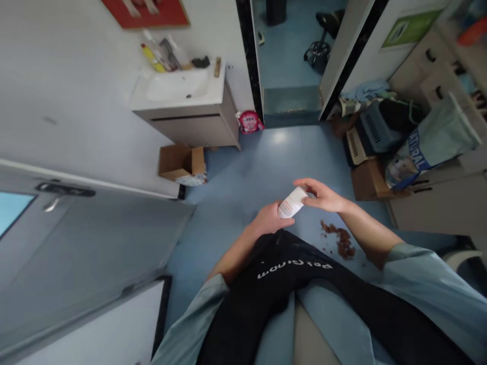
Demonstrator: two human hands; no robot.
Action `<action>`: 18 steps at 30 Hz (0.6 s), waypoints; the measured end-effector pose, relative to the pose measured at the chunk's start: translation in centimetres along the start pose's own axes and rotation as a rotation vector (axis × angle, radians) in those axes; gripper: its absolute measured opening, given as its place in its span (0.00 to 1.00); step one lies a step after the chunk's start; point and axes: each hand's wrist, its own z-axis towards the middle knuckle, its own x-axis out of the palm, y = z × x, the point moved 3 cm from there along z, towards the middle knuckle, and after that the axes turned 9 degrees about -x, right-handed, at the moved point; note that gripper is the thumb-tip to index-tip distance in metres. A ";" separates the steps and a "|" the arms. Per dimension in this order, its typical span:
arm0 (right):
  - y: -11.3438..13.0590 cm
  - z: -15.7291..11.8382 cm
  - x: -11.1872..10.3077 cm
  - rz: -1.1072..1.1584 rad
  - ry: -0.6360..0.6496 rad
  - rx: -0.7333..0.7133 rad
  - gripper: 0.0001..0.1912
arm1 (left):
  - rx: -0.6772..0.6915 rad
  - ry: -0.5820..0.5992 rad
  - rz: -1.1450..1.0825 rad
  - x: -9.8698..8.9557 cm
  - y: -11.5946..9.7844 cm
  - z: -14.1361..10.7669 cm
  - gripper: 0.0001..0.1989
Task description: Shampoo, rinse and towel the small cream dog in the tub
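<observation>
A small white bottle (289, 205) with reddish print is held tilted in front of my dark apron (292, 263). My left hand (271, 219) wraps around its lower part, the thumb lying along the near side. At the bottle's upper end is a plain white cap (299, 194), and my right hand (321, 195) has its fingers and thumb curled around that cap. Below the right forearm, a scattered pile of brown hair clippings (342, 241) lies on the blue floor (236, 203).
At the far left stands a sink cabinet (190, 124) with bottles on top, an open cardboard box (178, 161) before it. A pink bag (249, 122) sits by the doorway. Pet carriers (375, 126) and a pet-food bag (429, 142) are stacked at right. A grey door (114, 228) is at left.
</observation>
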 end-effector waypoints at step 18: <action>-6.5 36.3 -30.2 0.169 -0.660 -0.076 0.46 | 0.062 0.911 -0.372 -27.5 -23.2 50.6 0.43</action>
